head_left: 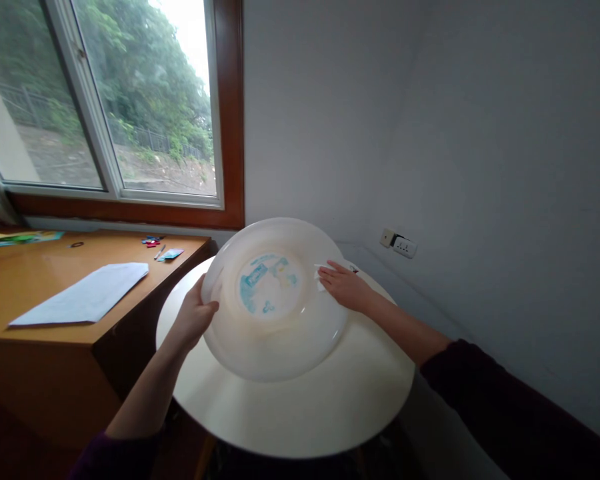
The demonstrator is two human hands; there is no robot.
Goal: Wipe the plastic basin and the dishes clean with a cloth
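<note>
A wide, round, whitish translucent plastic basin (275, 350) is tilted up over the white round table (290, 423), with a faded blue and yellow print at its centre. My left hand (195, 317) grips its left rim, thumb on the near face and fingers out of sight behind. On the basin's right side, my right hand (347, 287) presses a white tissue (321, 285) against the surface. Most of the tissue is covered by my fingers, which lie nearly flat. Whether the basin's lower edge touches the tabletop I cannot tell.
A wooden desk (183, 267) stands at the left, bearing white paper sheets (87, 293), a small blue packet (171, 255), a pen (159, 252) and a dark ring (77, 245). Behind are a window (150, 100) and a grey wall with a socket (405, 247).
</note>
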